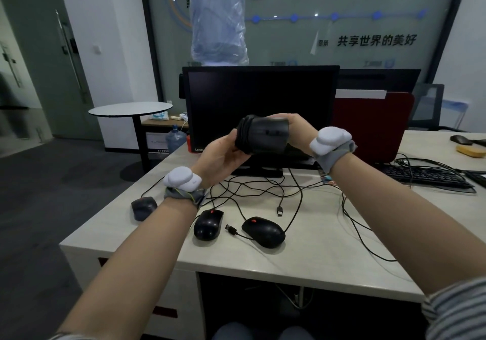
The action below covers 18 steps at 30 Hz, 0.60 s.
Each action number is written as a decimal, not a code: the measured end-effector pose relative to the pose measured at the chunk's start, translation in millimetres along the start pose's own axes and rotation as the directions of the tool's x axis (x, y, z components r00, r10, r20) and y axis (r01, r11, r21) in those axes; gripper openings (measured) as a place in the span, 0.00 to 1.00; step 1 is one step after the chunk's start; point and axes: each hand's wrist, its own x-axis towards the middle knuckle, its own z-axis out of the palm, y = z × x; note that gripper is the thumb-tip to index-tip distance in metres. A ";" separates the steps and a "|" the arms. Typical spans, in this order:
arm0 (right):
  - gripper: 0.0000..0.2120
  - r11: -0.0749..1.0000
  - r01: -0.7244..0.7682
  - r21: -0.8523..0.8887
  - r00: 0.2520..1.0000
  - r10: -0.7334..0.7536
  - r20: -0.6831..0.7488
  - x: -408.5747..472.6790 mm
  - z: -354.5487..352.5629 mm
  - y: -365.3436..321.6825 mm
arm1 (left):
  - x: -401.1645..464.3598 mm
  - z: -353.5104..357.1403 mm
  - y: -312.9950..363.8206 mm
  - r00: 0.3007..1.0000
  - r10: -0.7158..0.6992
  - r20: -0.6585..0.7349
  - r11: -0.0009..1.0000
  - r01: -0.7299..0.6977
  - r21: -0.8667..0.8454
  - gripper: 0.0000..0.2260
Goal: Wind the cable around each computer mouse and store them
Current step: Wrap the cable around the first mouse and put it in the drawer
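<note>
The black corded computer mouse (265, 136) is being held up in the air in front of the dark flat monitor (259, 108), above the pale desk (315, 250). Motion is blurring it, so its buttons and its exact outline are hard to make out; its long axis is lying roughly across, left to right, with loops of black cable (243, 136) showing wound round its left end. Which end is the front I cannot tell.

The left hand (223, 155) is cupping the mouse from below and from the left, palm up, fingers curling round the wound end. The right hand (295, 132) is gripping the right end, thumb on top; its other fingers are hiding behind the mouse body. Both wrists are wearing white padded trackers on grey straps.

On the desk below, three more black mice are lying: one (144, 207) half hidden behind the left forearm, one (208, 224) with a red wheel just beside that arm, and one (263, 231) further right. Their loose cables are tangling across the desktop, with two USB plugs lying free between them. A black keyboard (426, 175) is sitting off to the right, partly cut off by the right arm.
</note>
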 end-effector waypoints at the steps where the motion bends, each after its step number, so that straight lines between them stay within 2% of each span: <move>1: 0.15 0.999 -0.021 0.039 1.000 0.021 -0.010 0.2 3.8 1.1 | 3.0 3.2 1.9 0.998 0.028 -0.048 0.999 -0.030 -0.044 0.15; 4: 0.14 0.996 -0.087 -0.020 0.995 0.088 0.050 -2.4 17.1 4.3 | 11.6 9.3 6.5 0.980 0.109 -0.164 0.988 -0.125 -0.090 0.14; 7: 0.07 0.977 -0.200 -0.070 0.955 0.210 0.209 -5.5 22.8 1.2 | 13.9 10.5 2.6 0.966 0.172 -0.194 0.983 -0.182 -0.031 0.14; 9: 0.08 0.931 -0.252 -0.264 0.866 0.339 0.368 -12.4 24.6 -2.0 | 15.0 6.8 -3.8 0.946 0.210 -0.247 0.973 -0.226 -0.036 0.14; 11: 0.10 0.842 -0.203 -0.500 0.782 0.446 0.436 -22.9 32.3 -4.9 | 18.2 -0.2 -6.6 0.910 0.223 -0.350 0.963 -0.261 -0.066 0.12; 12: 0.11 0.800 -0.151 -0.581 0.790 0.451 0.415 -26.4 36.9 -6.2 | 20.0 -5.8 -7.2 0.887 0.233 -0.398 0.964 -0.264 -0.024 0.11; 14: 0.13 0.766 -0.087 -0.637 0.880 0.359 0.311 -24.0 44.2 -11.0 | 20.7 -16.7 -8.3 0.854 0.260 -0.450 0.965 -0.214 0.152 0.11; 16: 0.14 0.721 -0.029 -0.692 0.950 0.235 0.205 -18.5 41.3 -18.6 | 18.2 -25.7 -12.1 0.847 0.279 -0.452 0.937 -0.137 0.321 0.13; 18: 0.13 0.662 0.016 -0.749 0.974 0.158 0.160 -14.6 35.3 -23.4 | 15.0 -29.9 -15.8 0.858 0.282 -0.430 0.897 -0.077 0.435 0.14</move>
